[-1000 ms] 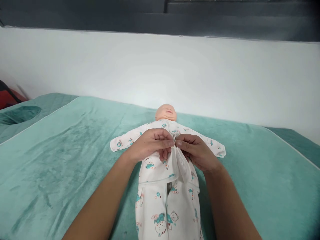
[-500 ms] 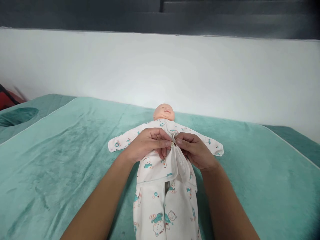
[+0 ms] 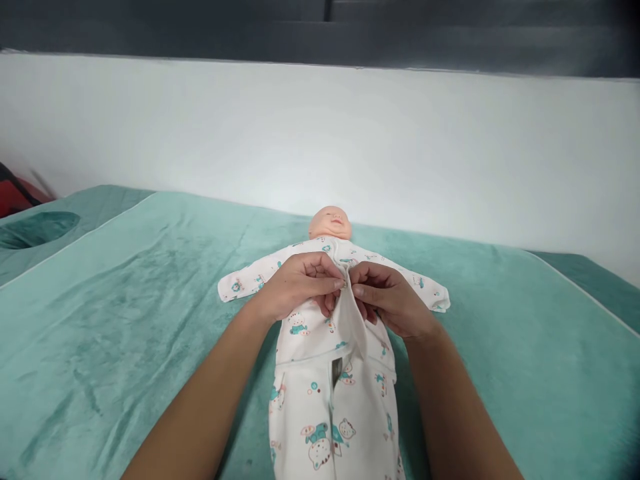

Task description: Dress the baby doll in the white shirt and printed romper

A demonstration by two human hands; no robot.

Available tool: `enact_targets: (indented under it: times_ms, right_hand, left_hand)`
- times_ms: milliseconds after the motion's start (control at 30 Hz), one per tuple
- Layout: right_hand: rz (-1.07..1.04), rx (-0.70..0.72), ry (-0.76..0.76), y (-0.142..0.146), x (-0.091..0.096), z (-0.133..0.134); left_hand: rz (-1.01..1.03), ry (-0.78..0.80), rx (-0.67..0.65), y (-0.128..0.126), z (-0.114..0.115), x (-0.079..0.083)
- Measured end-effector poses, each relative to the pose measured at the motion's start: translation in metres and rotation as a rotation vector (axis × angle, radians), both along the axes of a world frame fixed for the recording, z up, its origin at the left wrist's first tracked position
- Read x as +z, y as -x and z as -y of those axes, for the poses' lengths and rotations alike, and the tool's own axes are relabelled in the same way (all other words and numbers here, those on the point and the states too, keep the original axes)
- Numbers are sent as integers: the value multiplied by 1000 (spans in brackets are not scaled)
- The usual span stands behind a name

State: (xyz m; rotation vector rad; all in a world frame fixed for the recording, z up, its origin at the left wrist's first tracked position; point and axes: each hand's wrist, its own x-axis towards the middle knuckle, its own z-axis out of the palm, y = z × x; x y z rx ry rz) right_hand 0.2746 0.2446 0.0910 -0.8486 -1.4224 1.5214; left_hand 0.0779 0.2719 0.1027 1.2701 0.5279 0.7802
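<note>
A baby doll [image 3: 330, 223] lies on its back, dressed in a white printed baby shirt [image 3: 300, 327] with both sleeves spread out. Over its chest, my left hand [image 3: 307, 283] pinches one front edge of the shirt near a small fastener. Facing it, my right hand [image 3: 387, 297] grips the other front edge between thumb and fingers. Between the hands the cloth is lifted into a fold. Below the shirt are white printed pants [image 3: 315, 420] with a dark slit at the top of the front. The fingertips partly hide the fastener.
A green plush cover [image 3: 150, 300] spreads under the doll, with a round hole [image 3: 40, 230] at the far left. Behind stands a white wall [image 3: 320, 133] with a dark band above. Something red [image 3: 13, 199] shows at the left edge.
The right-hand shirt edge has been drawn over toward the left one, and the two flaps now meet in a raised fold. Both hands stay over the chest.
</note>
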Motion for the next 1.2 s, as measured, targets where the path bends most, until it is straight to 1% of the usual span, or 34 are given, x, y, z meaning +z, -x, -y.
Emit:
enact_targets:
  times_ms: [67,167,267,367,433,600,767,867,967,1100,1200]
  right_hand:
    - [16,5,2,1,1,1]
    - [83,-27,17,3,5,3]
    - [158,-75,11,7,9,5]
    - [213,-154,-25,12,10,7]
    - [255,-210,-65,16,10,9]
    - [361,-341,-230,22,9,11]
    - [470,-403,-349,25,9,11]
    - [498,-402,-359,25,8,10]
    - [465,-385,-306,23,7,9]
    - [384,-318,-226,19,6,8]
    - [366,-270,-206,16,7,7]
  left_hand:
    - [2,3,3,0,1,1]
    - [-11,8,16,-1,1,3]
    - [-38,20,30,-1,1,3]
    - [-52,38,68,-1,-1,3]
    - [-62,50,97,-1,-1,3]
    - [-101,39,120,1,0,7]
    - [-153,19,120,6,0,11]
    - [-170,-11,122,7,1,12]
    - [-187,-58,119,7,2,12]
    - [-185,-118,149,5,4,9]
    - [-173,-149,182,3,4,6]
